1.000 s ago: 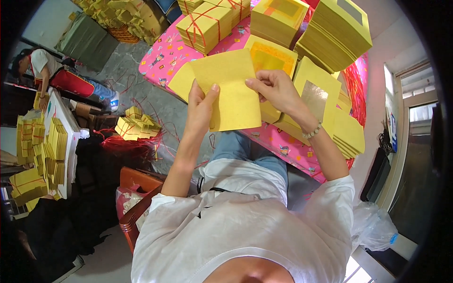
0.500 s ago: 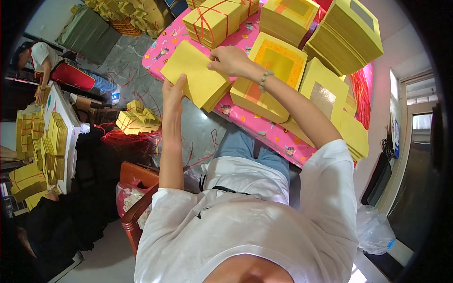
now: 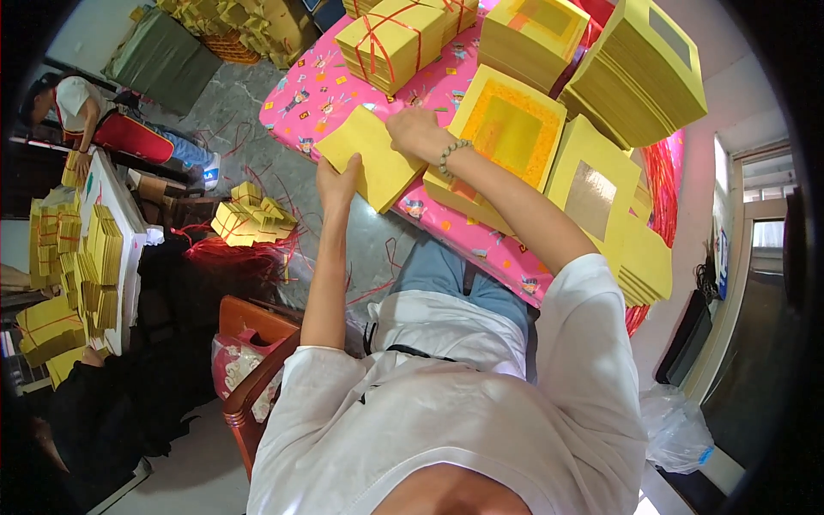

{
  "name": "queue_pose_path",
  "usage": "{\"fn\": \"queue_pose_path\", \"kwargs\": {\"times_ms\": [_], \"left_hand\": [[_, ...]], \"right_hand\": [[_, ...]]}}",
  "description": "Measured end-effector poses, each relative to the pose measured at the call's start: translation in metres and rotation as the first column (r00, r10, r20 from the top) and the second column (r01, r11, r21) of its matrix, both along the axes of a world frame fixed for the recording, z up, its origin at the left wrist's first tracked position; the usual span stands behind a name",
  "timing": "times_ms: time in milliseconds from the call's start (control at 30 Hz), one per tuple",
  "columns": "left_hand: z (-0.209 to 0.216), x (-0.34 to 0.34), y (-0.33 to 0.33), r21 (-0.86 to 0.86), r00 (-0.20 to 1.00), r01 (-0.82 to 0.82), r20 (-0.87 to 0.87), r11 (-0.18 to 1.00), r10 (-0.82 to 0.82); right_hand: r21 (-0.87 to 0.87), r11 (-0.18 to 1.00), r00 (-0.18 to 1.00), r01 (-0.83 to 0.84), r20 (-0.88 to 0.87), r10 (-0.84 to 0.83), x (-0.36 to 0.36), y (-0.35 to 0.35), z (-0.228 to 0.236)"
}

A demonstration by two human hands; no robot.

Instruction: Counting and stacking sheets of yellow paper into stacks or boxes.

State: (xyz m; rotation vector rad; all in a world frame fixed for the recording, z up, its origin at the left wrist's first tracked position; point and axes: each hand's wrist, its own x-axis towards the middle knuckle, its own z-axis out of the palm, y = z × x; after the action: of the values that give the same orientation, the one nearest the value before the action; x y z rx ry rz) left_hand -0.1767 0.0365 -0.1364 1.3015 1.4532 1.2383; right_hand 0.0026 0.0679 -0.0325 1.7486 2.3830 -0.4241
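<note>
A stack of yellow paper sheets (image 3: 367, 163) lies at the near left edge of the pink-covered table (image 3: 300, 120), its corner reaching past the edge. My left hand (image 3: 337, 182) grips its left side, thumb on top and fingers underneath. My right hand (image 3: 418, 136), a beaded bracelet on the wrist, is closed at the stack's upper right edge; its fingertips are hidden. Just right of that hand sits a thick yellow paper block with an orange and gold panel (image 3: 513, 129). Beside it lie yellow sheets with a silvery square (image 3: 592, 184).
Bundles bound with red string (image 3: 390, 43) stand at the table's back, and a tall leaning paper stack (image 3: 635, 77) at the right. Red strings (image 3: 659, 202) hang there. A wooden chair (image 3: 249, 378) is at my left. Farther left, a person (image 3: 81, 103) works at a white table (image 3: 129, 232).
Both hands and the paper stack have shifted right and slightly toward me. My right hand has turned from a pinch on the top sheet's edge into a more closed, fist-like pose.
</note>
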Motion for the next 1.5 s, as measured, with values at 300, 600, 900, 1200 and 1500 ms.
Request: {"fn": "queue_pose_path", "kwargs": {"times_ms": [300,600,900,1200,1500], "left_hand": [[0.025,0.004,-0.008,0.016,0.895,-0.093,-0.437,0.996,0.091],[0.029,-0.002,-0.005,-0.024,0.833,-0.109,-0.547,0.994,0.078],[0.068,0.023,-0.023,0.511,0.594,-0.024,-0.684,0.859,0.423],[0.120,0.076,-0.058,0.355,0.778,0.614,-0.427,0.705,-0.462],[0.112,0.080,-0.053,0.284,0.755,0.649,-0.356,0.706,-0.551]], "right_hand": [[0.198,0.977,0.938,0.083,-0.346,-0.010,0.067,-0.070,0.078],[0.198,0.978,0.941,0.062,-0.338,0.008,0.127,-0.170,0.077],[0.336,0.933,0.933,0.132,-0.359,-0.003,0.131,-0.187,0.059],[0.262,0.934,0.861,0.242,-0.501,-0.083,0.139,-0.185,0.058],[0.169,0.929,0.817,0.329,-0.545,-0.190,0.138,-0.185,0.057]]}}
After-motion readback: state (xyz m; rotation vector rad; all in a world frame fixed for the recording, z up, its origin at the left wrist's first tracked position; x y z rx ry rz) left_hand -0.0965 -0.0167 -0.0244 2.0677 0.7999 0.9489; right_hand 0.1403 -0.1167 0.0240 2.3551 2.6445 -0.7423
